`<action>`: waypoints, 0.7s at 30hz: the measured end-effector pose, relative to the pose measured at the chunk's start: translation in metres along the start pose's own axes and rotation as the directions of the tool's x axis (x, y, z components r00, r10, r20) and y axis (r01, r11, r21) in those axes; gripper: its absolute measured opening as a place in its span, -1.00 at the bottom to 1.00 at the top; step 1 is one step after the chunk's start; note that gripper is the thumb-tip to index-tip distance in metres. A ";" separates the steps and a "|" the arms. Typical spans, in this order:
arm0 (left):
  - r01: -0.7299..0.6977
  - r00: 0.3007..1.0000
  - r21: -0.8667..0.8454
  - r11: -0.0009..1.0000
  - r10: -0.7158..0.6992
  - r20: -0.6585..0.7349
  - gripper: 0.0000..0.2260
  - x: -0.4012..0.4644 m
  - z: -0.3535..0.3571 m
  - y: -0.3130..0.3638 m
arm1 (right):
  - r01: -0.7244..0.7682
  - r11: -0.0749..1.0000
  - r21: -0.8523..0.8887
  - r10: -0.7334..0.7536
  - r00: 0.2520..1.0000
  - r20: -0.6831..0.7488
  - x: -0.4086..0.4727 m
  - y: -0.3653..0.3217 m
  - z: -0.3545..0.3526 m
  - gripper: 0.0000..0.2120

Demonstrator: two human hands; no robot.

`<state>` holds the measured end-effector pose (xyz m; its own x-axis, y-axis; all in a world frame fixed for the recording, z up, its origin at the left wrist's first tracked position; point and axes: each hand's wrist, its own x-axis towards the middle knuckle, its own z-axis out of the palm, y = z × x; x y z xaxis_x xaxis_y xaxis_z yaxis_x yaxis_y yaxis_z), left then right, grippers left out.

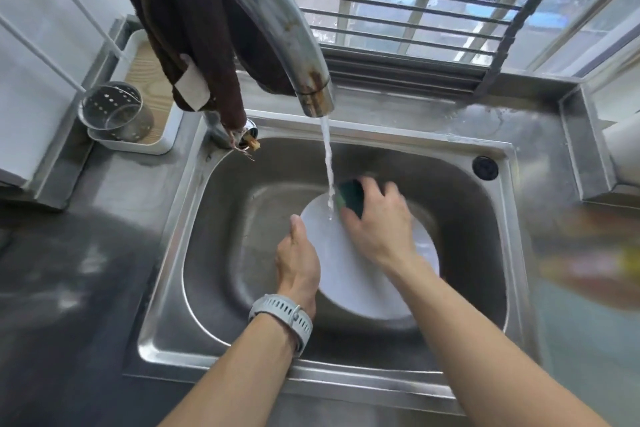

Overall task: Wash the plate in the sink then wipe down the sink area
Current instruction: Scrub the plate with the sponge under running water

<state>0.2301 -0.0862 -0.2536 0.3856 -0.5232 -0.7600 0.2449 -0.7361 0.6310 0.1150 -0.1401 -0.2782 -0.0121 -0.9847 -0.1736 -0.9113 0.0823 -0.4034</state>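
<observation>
Washing step in hand: plate (360, 274) held in sink (221, 211) under far tap stream, left hand (298, 263) clamped on left rim, right hand (377, 222) closed on sponge (351, 197); next required: rinsing, then wiping.

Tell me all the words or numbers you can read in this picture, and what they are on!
None can be read.
White tag on the dark brown knitted cloth hanging by the steel tap: looks blank.
Blurred red and yellow thing right of the steel sink: any print is too blurred.
Grey wristwatch on the left hand: only the strap shows.
</observation>
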 end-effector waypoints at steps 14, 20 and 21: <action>0.028 0.999 -0.007 1.000 -0.028 0.033 -0.43 0.004 -0.004 -0.002 | -0.021 1.000 0.017 0.021 0.999 0.040 -0.002 -0.003 0.001 -0.55; 0.075 0.997 -0.097 0.992 -0.074 0.018 -0.52 0.013 -0.013 0.003 | 0.207 0.976 0.072 -0.217 0.956 0.195 -0.076 -0.021 -0.014 -0.47; 0.073 0.997 -0.091 0.993 -0.070 0.033 -0.49 0.013 -0.015 0.003 | 0.201 0.978 0.050 -0.207 0.950 0.232 -0.087 -0.008 -0.021 -0.46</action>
<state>0.2497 -0.0891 -0.2590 0.3383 -0.4841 -0.8069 0.3518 -0.7303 0.5856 0.1149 -0.0587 -0.2411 0.2727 -0.9175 -0.2894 -0.8733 -0.1098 -0.4746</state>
